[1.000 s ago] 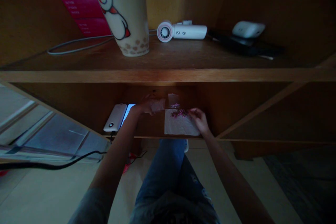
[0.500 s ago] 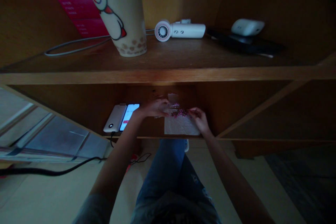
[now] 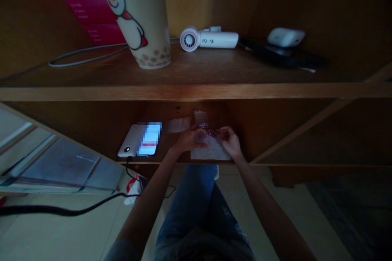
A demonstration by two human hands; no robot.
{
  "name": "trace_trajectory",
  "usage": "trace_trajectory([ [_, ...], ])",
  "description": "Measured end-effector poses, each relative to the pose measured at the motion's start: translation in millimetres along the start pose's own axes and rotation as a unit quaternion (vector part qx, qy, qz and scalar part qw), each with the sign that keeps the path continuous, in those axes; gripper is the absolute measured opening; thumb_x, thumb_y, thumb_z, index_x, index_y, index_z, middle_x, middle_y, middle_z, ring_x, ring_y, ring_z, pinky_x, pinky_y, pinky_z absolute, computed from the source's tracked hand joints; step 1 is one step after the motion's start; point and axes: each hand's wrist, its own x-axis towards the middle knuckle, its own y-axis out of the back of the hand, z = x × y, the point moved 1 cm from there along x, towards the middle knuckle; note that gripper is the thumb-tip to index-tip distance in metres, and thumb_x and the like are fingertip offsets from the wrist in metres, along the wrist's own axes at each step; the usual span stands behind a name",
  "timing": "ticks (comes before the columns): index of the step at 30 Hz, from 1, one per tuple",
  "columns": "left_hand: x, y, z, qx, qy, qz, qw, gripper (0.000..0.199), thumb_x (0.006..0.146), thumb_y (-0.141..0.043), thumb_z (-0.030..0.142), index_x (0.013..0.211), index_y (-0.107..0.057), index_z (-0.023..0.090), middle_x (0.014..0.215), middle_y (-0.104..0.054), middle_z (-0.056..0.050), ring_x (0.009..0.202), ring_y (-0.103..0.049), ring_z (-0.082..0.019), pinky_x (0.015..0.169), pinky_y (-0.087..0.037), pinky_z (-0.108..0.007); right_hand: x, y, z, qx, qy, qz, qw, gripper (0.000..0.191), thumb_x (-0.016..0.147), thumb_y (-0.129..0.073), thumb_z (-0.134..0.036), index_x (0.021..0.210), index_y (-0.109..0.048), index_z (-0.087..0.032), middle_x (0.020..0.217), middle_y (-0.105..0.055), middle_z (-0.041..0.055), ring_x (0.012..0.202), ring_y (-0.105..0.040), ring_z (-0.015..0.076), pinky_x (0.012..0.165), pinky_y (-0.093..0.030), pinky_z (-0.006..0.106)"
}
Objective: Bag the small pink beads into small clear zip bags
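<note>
On the lower shelf, a white sheet (image 3: 206,153) lies near the front edge with small pink beads (image 3: 212,133) heaped on its far part. My left hand (image 3: 189,138) reaches over the sheet's left side, its thumb and fingers apart close to the beads, with nothing visible in it. At the right of the heap, my right hand (image 3: 230,142) has its fingertips pinched together; whatever they hold is too small to make out. Behind the beads stands or lies a small clear bag (image 3: 201,117) with more pink bits at its near end.
A clear plastic packet (image 3: 177,124) lies left of the bag. Farther left are a lit phone (image 3: 150,139) and a pale power bank (image 3: 130,140) with a cable. The upper shelf (image 3: 196,91) overhangs, carrying a drink cup (image 3: 150,20), a handheld fan (image 3: 214,40) and a white case (image 3: 286,36).
My left hand has moved right and nearer to me, from beside the clear bag to the beads, uncovering the plastic packet. My right hand stays pinched at almost the same spot.
</note>
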Motion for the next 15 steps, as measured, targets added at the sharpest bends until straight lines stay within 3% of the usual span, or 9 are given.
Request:
trace_trajectory([
  [5,-4,-12.7,-4,0.015,0.021,0.048,0.999,0.057,0.062,-0.069,0.051,0.109,-0.053,0.023,0.106,-0.059,-0.005,0.100,-0.055,-0.021,0.087,-0.044,-0.034,-2,0,-3,-0.068,0.016,-0.026,0.997,0.034,0.062,-0.051,-0.013,0.095,-0.053,-0.021,0.085,-0.063,0.0022,0.074,-0.060,0.0166,0.068,-0.046,0.028],
  [10,-7,-16.2,-5,0.048,0.017,0.106,0.993,0.057,0.061,-0.069,0.053,0.107,-0.057,0.022,0.109,-0.058,-0.007,0.106,-0.051,-0.024,0.094,-0.039,-0.041,-2,0,-2,-0.081,0.023,-0.040,0.996,0.035,0.063,-0.049,-0.011,0.095,-0.055,-0.022,0.080,-0.064,0.0009,0.070,-0.060,0.0153,0.065,-0.046,0.026],
  [15,-9,-15.4,-2,0.052,0.003,0.091,0.995,0.054,0.066,-0.066,0.050,0.111,-0.056,0.023,0.107,-0.062,-0.005,0.104,-0.053,-0.023,0.094,-0.039,-0.041,-1,-1,3,-0.093,0.015,-0.046,0.994,0.034,0.063,-0.049,-0.011,0.095,-0.056,-0.023,0.079,-0.064,-0.0001,0.069,-0.061,0.0150,0.065,-0.046,0.026],
])
